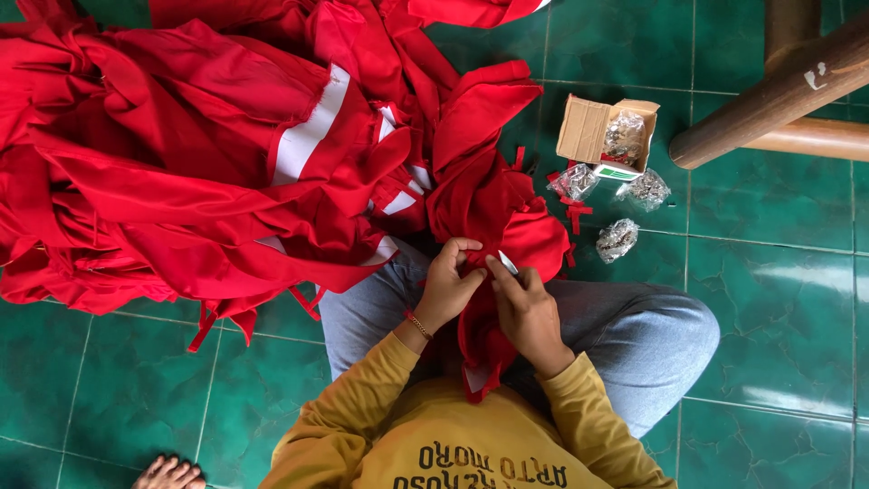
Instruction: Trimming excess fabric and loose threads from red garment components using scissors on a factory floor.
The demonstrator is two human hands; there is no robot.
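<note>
While your left hand (448, 285) pinches the red garment (493, 226) at frame centre, your right hand (528, 312) grips a small white tool (508, 263) beside it.

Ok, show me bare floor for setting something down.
Bare green tile floor lies right of the small plastic bags, below the wooden legs, and lower left under the red garment pile. Crowded around the cardboard box.

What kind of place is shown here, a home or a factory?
Probably a home or a small informal sewing workplace, not a factory. The person sits on a green tiled floor beside a heap of red garments, with a small cardboard box of bagged metal parts and wooden furniture legs nearby.
</note>
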